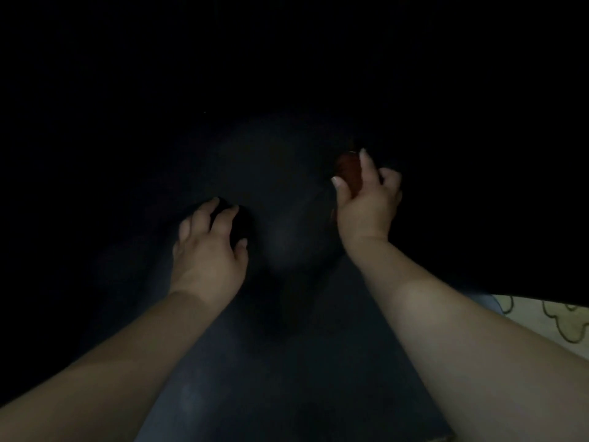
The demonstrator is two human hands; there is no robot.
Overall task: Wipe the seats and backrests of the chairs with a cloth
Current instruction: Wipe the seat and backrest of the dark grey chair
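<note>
The right hand's fingers (363, 164) are curled, with the thumb set opposite the forefinger, around a small reddish-brown thing (349, 173) that shows only between them; it may be the cloth, but the dark makes it too hard to tell. The right hand (366, 205) is raised on its wrist, its back toward the camera, and its bare forearm runs down to the lower right corner of the view.

The left hand's fingers (220, 215) are bent and spread a little, the tips pressed down over a dark rounded shape (239, 228) whose nature cannot be made out; whether they hold it or only rest on it cannot be told. The left hand (207, 250) lies palm down, lower and nearer than the right, and its forearm reaches to the lower left corner.

Between and below the hands lies a dim, dark blue-grey surface (280, 362), perhaps a chair seat, its edges lost in blackness above and to the left. At the right edge a pale patterned fabric (554, 320) shows, cut off by the frame. Everything above the hands is black.
</note>
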